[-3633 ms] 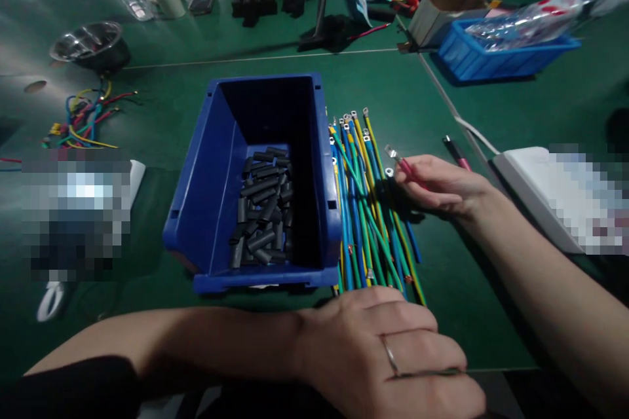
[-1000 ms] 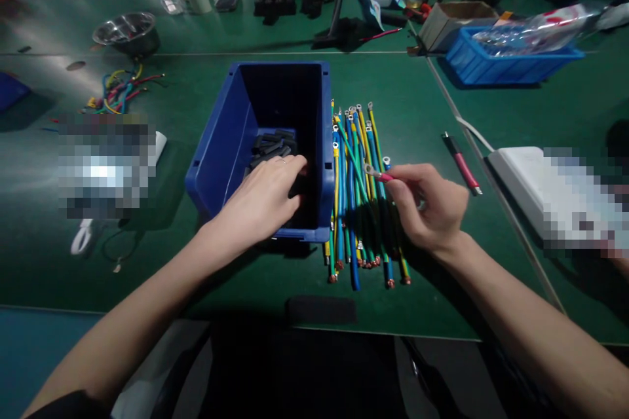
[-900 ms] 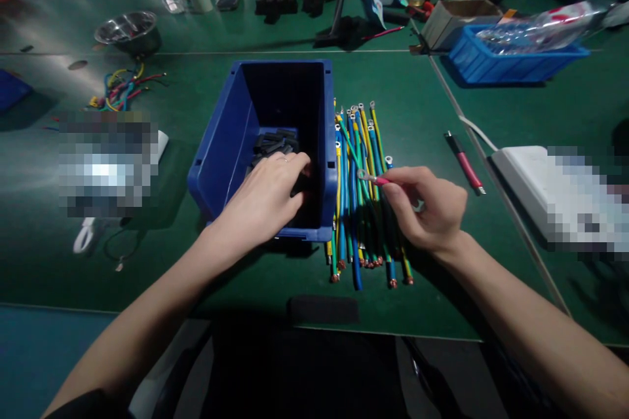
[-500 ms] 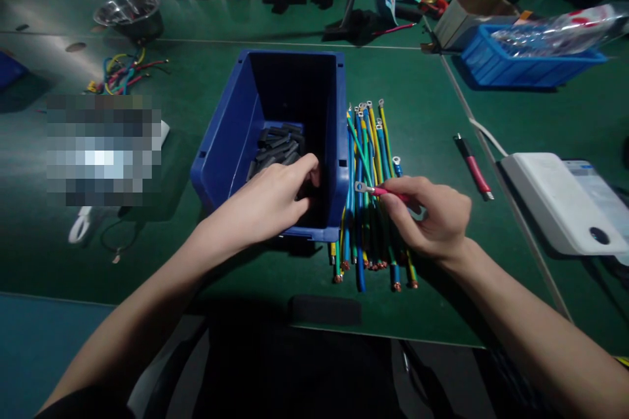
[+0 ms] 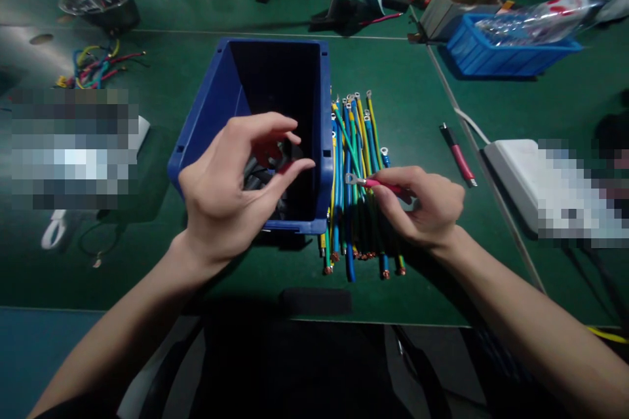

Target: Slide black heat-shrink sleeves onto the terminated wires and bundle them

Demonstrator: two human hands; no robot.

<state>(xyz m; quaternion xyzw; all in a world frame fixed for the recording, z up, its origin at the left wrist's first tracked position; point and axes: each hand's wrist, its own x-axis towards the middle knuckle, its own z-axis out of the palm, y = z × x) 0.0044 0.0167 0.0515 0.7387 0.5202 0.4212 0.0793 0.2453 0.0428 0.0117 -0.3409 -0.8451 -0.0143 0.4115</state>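
Note:
My left hand (image 5: 230, 177) hovers over the near part of a dark blue bin (image 5: 324, 137), thumb and forefinger curved and apart, with nothing visible between their tips. Partly hidden behind it, short black sleeves (image 5: 255, 177) lie on the bin floor. To the right of the bin, my right hand (image 5: 422, 203) pinches a red wire (image 5: 381, 184) whose metal ring terminal (image 5: 352, 179) points left. Beneath it is a row of blue, green and yellow-green wires (image 5: 354, 144), many with ring terminals at the far end and some with bare copper at the near end.
A red and black cable piece (image 5: 459, 156) and a white device (image 5: 511, 177) lie to the right. At the back right stands a light blue basket (image 5: 515, 62) holding a plastic bottle. A metal bowl (image 5: 101, 3) and loose wires (image 5: 98, 69) are at left. Other people's hands work across the table.
My left hand has risen from the bin and its thumb and forefinger have spread apart. The right hand keeps its pinch on the red wire. The view has shifted slightly.

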